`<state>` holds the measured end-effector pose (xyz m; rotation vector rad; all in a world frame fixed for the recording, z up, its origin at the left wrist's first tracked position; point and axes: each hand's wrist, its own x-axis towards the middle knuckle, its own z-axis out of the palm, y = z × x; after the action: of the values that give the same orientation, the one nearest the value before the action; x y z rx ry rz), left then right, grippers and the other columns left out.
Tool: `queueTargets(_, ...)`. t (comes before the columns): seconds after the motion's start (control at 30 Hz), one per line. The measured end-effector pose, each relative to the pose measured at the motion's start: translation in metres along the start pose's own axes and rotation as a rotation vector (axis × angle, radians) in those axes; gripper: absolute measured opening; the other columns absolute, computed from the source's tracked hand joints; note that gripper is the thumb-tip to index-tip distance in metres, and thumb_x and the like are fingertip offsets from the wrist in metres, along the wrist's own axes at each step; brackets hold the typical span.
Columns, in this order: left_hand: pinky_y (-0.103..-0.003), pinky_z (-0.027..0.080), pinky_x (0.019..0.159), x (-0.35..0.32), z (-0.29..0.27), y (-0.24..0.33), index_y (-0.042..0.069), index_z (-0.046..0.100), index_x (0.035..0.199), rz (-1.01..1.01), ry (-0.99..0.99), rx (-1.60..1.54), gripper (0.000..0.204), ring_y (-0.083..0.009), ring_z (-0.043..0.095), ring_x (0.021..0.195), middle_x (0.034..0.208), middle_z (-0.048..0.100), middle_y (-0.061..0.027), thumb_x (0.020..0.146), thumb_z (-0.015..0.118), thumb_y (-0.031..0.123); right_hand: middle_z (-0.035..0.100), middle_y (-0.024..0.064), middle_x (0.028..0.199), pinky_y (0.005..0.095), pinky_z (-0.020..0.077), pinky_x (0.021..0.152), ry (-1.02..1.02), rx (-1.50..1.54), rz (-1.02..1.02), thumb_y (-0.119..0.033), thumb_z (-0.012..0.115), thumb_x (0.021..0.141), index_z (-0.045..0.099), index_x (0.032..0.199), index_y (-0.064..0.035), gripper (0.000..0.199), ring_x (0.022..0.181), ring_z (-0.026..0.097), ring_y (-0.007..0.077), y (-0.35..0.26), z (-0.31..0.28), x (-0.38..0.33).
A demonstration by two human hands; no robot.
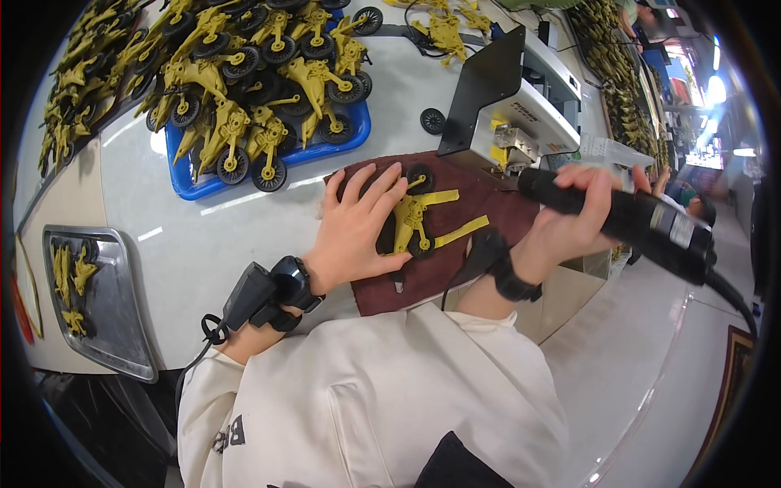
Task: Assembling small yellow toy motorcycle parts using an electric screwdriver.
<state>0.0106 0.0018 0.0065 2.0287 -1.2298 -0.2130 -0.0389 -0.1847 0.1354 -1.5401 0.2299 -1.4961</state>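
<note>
Left hand (pixel 358 232) flat, open, pinning yellow toy (pixel 411 221) on cloth (pixel 488 213); right hand (pixel 569 215) gripping black tool (pixel 643 224) past table edge.

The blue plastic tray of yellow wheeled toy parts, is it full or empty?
Full: the blue plastic tray is heaped above its rim with yellow wheeled toy parts.

Left hand (pixel 358 224) flat, fingers spread, palm down; right hand (pixel 569 215) fisted, wrist raised.
</note>
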Motion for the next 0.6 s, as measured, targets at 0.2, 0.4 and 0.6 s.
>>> queueTargets(0.2,-0.054,0.017,0.108,-0.001,-0.001,0.000,0.007,0.041,0.135,0.007,-0.013,0.019,0.092,-0.0346,0.033,0.130,0.144,0.038,-0.0112,0.058,0.077,0.043,0.052,0.0071,0.063,0.0269,0.0446,0.051,-0.030,-0.190,0.099,0.003,0.062,0.078,0.046,0.112,0.0017,0.038,0.050,0.052,0.0157,0.024,0.000,0.021)
queueTargets(0.4,-0.055,0.014,0.110,-0.004,0.001,0.002,0.007,0.039,0.138,-0.008,-0.012,0.026,0.094,-0.0341,0.031,0.134,0.144,0.037,-0.0117,0.060,0.077,0.042,0.052,0.0084,0.066,0.0332,0.0451,0.053,-0.238,0.257,0.305,-0.001,0.060,0.078,0.033,0.119,0.0009,0.049,0.051,0.051,0.0181,-0.008,-0.013,-0.041)
queueTargets(0.6,-0.056,0.012,0.110,-0.007,0.001,0.003,0.008,0.037,0.140,-0.022,-0.018,0.012,0.095,-0.0340,0.028,0.135,0.146,0.035,-0.0116,0.060,0.077,0.042,0.047,0.0103,0.062,0.0362,0.0433,0.050,-0.286,0.096,0.235,-0.008,0.054,0.077,0.029,0.123,0.0003,0.053,0.046,0.046,0.0202,-0.015,-0.002,-0.076)
